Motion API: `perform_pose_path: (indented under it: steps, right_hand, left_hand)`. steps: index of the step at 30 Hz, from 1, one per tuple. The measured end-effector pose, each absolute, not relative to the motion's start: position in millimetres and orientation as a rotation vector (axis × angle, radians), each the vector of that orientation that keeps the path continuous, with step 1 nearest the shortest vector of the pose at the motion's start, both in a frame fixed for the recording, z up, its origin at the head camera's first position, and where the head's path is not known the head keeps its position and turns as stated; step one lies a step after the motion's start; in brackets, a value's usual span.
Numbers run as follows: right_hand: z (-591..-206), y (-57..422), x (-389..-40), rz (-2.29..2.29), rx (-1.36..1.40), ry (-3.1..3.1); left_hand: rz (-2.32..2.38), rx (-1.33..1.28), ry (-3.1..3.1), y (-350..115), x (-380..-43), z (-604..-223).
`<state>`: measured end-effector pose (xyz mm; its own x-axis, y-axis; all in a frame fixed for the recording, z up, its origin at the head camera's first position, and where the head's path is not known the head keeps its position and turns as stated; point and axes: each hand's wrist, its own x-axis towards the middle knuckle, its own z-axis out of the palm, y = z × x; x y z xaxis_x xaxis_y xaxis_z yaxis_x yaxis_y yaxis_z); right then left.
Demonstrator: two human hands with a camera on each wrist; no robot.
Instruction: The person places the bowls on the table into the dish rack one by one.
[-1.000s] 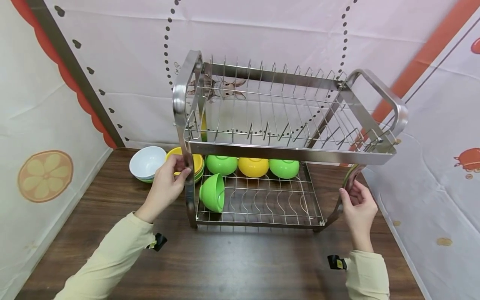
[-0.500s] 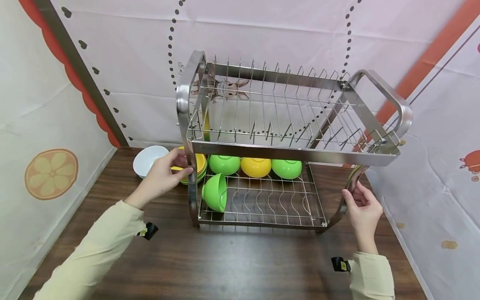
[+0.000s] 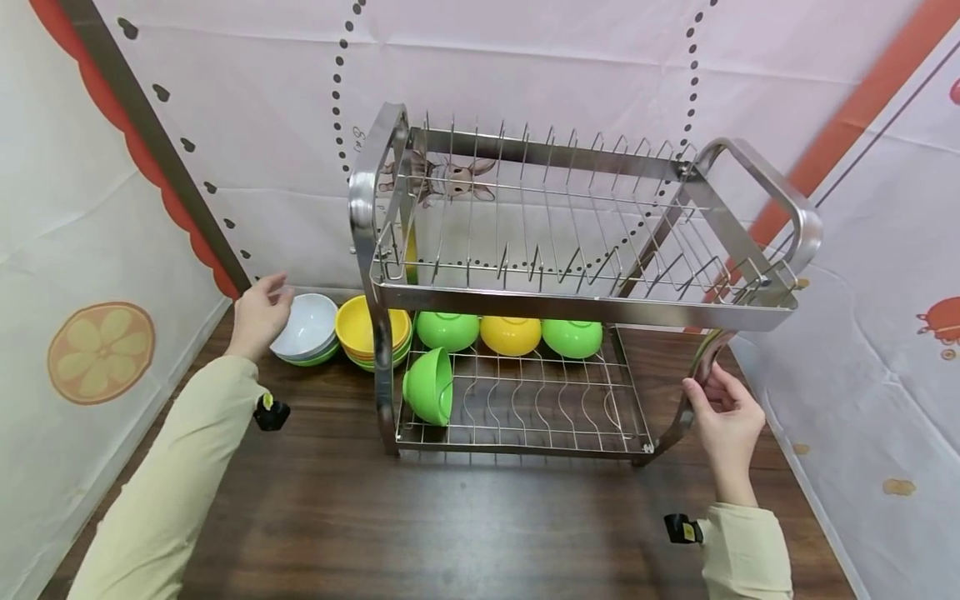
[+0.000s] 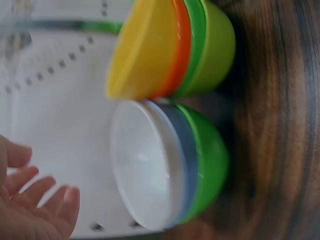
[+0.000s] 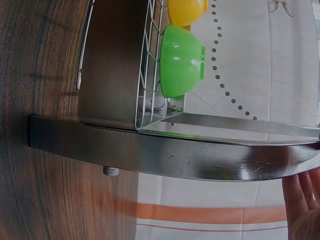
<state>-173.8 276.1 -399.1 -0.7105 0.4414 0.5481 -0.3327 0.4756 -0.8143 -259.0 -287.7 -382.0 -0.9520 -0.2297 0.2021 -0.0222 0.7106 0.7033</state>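
Note:
My left hand [image 3: 258,317] is in the air beside a stack of bowls with a white bowl [image 3: 306,323] on top. In the left wrist view its fingers [image 4: 37,192] are spread and relaxed, apart from the stack's white bowl [image 4: 142,165]. Below the white one sit a blue-grey and a green bowl. Another stack, topped by a yellow bowl [image 3: 356,325], stands between it and the two-tier metal dish rack [image 3: 585,306]. My right hand [image 3: 726,421] pinches the rack's right front upright [image 3: 701,367] between thumb and fingers; the right wrist view shows only part of that hand [image 5: 302,202].
On the rack's lower shelf, two green bowls [image 3: 447,331] and a yellow bowl [image 3: 511,335] are upside down at the back. A green bowl [image 3: 429,386] stands on its side at the front left. Printed cloth [image 3: 562,75] encloses the wooden table [image 3: 465,525].
My left hand has let go of the rack's left front upright and moved left to the white bowl's stack. The right hand keeps its grip on the right upright.

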Motion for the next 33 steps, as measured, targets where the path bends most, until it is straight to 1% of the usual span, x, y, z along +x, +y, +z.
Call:
perform_pose_path:
  steps: [4, 11, 19, 33]
  right_hand:
    - [-399.9, 276.9, -173.8, 1.307, -0.089, -1.976]
    - [-400.2, 277.7, -173.8, 1.296, -0.109, -1.987]
    - [-400.9, 278.2, -175.2, 1.313, -0.083, -1.978]
    - [-399.1, 275.7, -174.4, 1.311, -0.089, -1.978]
  left_hand:
    - [-1.031, 0.388, -2.657, -302.3, -265.8, -401.5]
    - [-0.966, 0.561, -2.777, -317.1, -267.1, -429.5]
    - [-0.897, 0.588, -2.832, -319.2, -260.6, -445.0]
    - [-0.856, 0.645, -2.833, -320.0, -264.3, -445.4]
